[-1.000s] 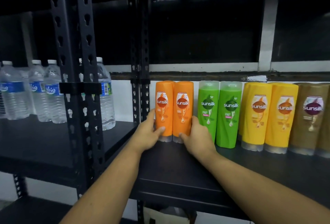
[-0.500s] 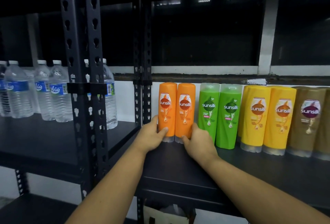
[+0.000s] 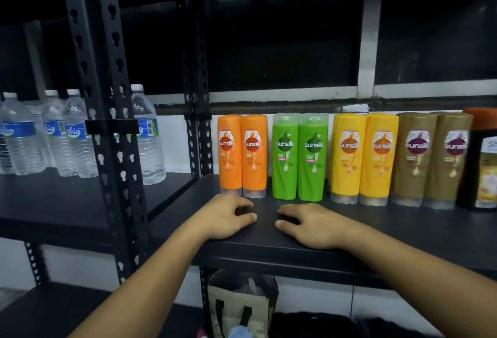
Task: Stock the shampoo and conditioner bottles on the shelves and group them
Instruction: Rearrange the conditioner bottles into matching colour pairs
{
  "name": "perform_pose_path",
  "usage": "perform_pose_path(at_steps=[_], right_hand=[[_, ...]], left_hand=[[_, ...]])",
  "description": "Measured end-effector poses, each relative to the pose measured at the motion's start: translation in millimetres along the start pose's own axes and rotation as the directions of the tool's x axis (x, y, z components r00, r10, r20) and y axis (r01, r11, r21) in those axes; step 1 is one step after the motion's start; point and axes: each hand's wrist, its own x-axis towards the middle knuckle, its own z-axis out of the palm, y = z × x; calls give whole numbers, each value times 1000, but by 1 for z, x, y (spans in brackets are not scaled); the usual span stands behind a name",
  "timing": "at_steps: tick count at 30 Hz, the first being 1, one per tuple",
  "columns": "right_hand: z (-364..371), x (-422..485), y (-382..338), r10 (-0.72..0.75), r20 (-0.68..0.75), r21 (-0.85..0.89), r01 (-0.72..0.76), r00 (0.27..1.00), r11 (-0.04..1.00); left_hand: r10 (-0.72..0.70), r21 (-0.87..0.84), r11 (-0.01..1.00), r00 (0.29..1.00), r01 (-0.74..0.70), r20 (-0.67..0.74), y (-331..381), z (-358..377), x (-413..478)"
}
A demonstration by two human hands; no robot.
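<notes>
Shampoo bottles (image 3: pixel 313 158) stand upright in one row along the back edge of the dark shelf (image 3: pixel 403 232), sorted in colour pairs.

Left to right:
- Water bottles (image 3: pixel 78 135) on the neighbouring shelf at far left, partly behind a black perforated post (image 3: pixel 107 122).
- Orange pair (image 3: pixel 242 156) at the shelf's back left corner, touching each other, clear caps down.
- Green pair (image 3: pixel 298 158) just beside, a narrow gap from the orange.
- Yellow pair (image 3: pixel 363 160), clear caps down, small gap from the green.
- Brown pair (image 3: pixel 433 161) right next to the yellow; cannot tell if they touch.
- Dark bottle with an orange cap (image 3: pixel 481 160) at the right frame edge, partly cut off, just in front of the last brown one.

Left hand (image 3: pixel 226 216) rests on the shelf near its front edge, in front of the orange pair, fingers loosely curled, holding nothing, clear of the bottles. Right hand (image 3: pixel 312 224) rests on the shelf beside it, in front of the green pair, fingers relaxed and slightly spread, empty too. The hands are near each other, not touching.

Bag (image 3: pixel 242 302) with dark handles sits below the shelf.
</notes>
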Motion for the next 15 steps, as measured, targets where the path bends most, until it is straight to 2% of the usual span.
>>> perform_pose_path(at_steps=[4, 10, 12, 15], right_hand=[[-8, -19, 19, -25, 127, -61, 33, 992, 998], [-15, -31, 43, 7, 163, -60, 3, 987, 998], [-15, -33, 45, 6, 156, -43, 1, 988, 999], [-20, -30, 47, 44, 55, 54, -46, 998, 997]], left_hand=[[42, 49, 998, 997, -45, 62, 29, 15, 10], [37, 62, 997, 984, -48, 175, 52, 26, 24], [14, 43, 999, 989, -20, 148, 53, 25, 29], [-50, -51, 998, 997, 47, -54, 57, 21, 37]])
